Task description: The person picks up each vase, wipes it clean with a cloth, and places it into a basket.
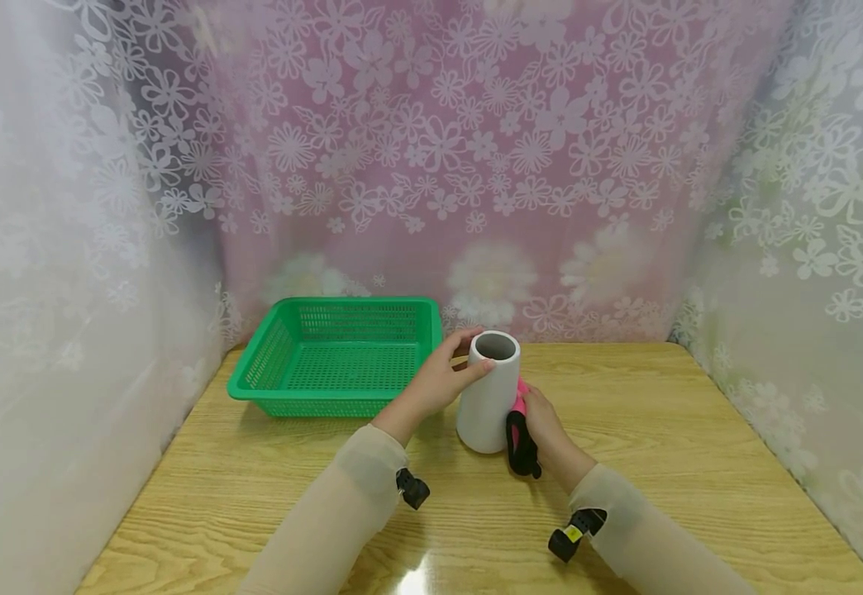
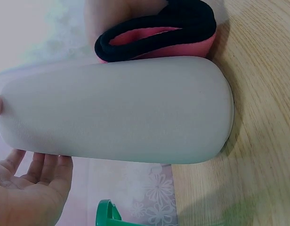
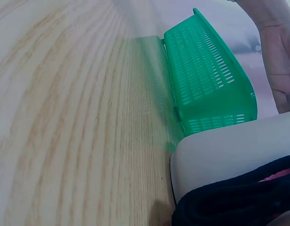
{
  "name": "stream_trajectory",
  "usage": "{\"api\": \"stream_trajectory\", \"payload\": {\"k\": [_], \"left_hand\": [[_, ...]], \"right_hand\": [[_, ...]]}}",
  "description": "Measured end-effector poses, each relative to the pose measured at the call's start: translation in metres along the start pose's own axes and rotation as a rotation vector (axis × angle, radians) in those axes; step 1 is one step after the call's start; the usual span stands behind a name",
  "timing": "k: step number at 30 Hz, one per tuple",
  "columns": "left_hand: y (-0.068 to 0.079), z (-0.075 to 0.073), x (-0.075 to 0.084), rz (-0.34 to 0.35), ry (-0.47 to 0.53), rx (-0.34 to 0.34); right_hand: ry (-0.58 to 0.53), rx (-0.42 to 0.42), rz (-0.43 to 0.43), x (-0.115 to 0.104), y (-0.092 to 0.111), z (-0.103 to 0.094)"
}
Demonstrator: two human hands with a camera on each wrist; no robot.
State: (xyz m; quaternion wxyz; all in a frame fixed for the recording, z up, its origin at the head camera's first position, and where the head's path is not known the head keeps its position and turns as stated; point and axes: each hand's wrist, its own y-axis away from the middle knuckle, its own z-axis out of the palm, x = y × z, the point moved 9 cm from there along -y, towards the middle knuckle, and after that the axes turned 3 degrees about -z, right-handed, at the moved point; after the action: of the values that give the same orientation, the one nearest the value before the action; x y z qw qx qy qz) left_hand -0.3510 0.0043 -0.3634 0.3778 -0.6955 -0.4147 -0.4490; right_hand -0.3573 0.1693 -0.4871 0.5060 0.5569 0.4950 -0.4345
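Observation:
A tall white vase [image 1: 488, 406] with a round dark mouth stands upright on the table, wider at its foot. My left hand [image 1: 439, 378] grips it near the top, thumb at the front of the rim and fingers round the far left side. At its right side, my right hand [image 1: 548, 428] holds a folded pink cloth with black edging [image 1: 522, 446] against the wall of the vase. In the left wrist view the folded cloth [image 2: 157, 37] lies along the smooth side of the vase [image 2: 116, 110]. Most of the right fingers are hidden behind the cloth.
A green plastic basket [image 1: 335, 406] with slotted walls stands at the back left, close to my left hand. The wooden table [image 1: 669, 463] is enclosed by flower-patterned curtains [image 1: 431, 165] at the back and both sides.

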Motion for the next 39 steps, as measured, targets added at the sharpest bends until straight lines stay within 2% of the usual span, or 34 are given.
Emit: {"api": "stream_trajectory", "payload": {"k": [4, 11, 19, 29, 34, 39], "left_hand": [[0.011, -0.001, 0.019, -0.013, 0.008, -0.011], [0.01, -0.002, 0.019, -0.012, 0.005, -0.015], [-0.008, 0.001, -0.014, -0.005, 0.011, 0.003], [-0.007, 0.001, -0.016, -0.005, 0.0, 0.011], [-0.008, 0.0, -0.016, -0.007, -0.012, 0.018], [-0.009, -0.001, -0.017, -0.003, -0.015, 0.022]], "right_hand": [[-0.003, -0.012, 0.022, 0.0, 0.001, 0.001], [0.004, -0.021, 0.044, -0.001, 0.001, -0.001], [0.007, 0.024, 0.045, -0.004, -0.002, -0.014], [0.01, 0.042, 0.033, -0.017, 0.003, -0.027], [-0.021, 0.064, 0.018, -0.036, 0.01, -0.033], [-0.067, 0.083, -0.037, -0.06, 0.018, -0.036]]}}
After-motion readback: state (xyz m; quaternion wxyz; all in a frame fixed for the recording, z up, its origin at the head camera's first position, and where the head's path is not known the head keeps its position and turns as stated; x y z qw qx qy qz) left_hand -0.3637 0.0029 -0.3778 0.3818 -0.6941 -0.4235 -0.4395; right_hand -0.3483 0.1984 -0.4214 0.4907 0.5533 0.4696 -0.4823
